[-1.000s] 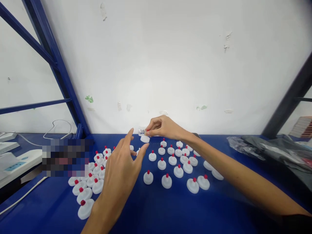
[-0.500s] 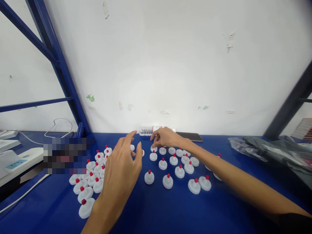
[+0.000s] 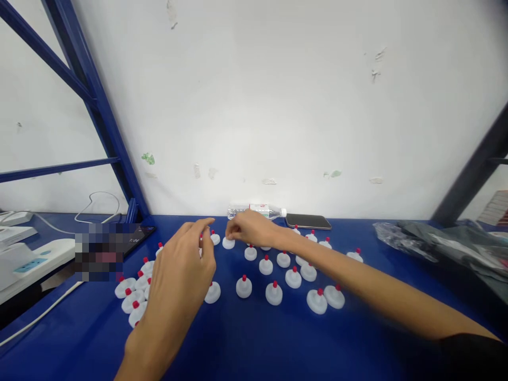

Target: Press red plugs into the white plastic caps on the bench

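Observation:
Several white round caps with red tips stand on the blue tabletop [image 3: 254,344]. My right hand [image 3: 254,228] reaches to the back, its fingertips pinched at the top of one white cap [image 3: 228,243], whose red tip is hidden behind them. To the left, my left hand [image 3: 182,270] is curved with thumb and forefinger apart. A red tip shows in the gap between them; I see no contact with it. The left hand partly covers a cluster of caps [image 3: 129,303]. A single cap [image 3: 212,292] stands beside the left wrist, and another [image 3: 243,287] stands farther right.
Along the wall lie a clear bottle [image 3: 273,212] and a dark phone [image 3: 308,221]. A power strip [image 3: 43,259] with cables is at left, near a screen device [image 3: 138,235]. Dark grey fabric and clear plastic [image 3: 400,241] lie at right. Blue frame posts [image 3: 107,127] stand on the left.
My right hand has moved left from one back cap to another, and its fingers have closed. My left hand has shifted left, uncovering a cap near its wrist.

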{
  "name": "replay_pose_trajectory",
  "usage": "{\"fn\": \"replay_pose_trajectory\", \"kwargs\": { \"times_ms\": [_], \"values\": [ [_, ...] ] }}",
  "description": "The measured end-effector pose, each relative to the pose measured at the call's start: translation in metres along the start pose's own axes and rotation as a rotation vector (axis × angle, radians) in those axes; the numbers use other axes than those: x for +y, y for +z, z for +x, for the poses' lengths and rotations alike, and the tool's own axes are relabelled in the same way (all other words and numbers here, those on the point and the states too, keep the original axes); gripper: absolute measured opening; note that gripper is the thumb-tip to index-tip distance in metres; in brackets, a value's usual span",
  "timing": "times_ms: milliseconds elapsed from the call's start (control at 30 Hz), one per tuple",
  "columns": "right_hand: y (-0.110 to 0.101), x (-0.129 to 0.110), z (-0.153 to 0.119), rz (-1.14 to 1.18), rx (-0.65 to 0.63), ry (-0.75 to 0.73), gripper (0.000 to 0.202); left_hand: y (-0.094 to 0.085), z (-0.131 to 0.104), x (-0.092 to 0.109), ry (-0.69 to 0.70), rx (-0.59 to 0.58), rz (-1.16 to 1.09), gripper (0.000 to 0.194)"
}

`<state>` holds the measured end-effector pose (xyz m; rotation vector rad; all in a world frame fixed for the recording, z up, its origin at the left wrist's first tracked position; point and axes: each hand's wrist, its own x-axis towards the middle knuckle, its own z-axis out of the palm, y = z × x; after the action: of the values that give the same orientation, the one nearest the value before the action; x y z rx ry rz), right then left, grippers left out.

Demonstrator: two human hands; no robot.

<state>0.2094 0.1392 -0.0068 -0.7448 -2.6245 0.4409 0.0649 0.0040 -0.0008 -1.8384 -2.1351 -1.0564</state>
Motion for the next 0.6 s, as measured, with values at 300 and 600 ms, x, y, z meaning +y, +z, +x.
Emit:
{"fn": "replay_pose_trajectory", "kwargs": {
  "times_ms": [300, 600],
  "values": [
    [-0.049, -0.046, -0.040, 0.374, 0.099, -0.063, 0.023, -0.016, 0.003, 0.001, -0.017, -0.155, -0.165, 0.044],
    [-0.081, -0.020, -0.078, -0.129, 0.330, 0.061, 0.020, -0.010, 0.005, 0.001, -0.043, -0.115, -0.124, 0.050]
  ]
}}
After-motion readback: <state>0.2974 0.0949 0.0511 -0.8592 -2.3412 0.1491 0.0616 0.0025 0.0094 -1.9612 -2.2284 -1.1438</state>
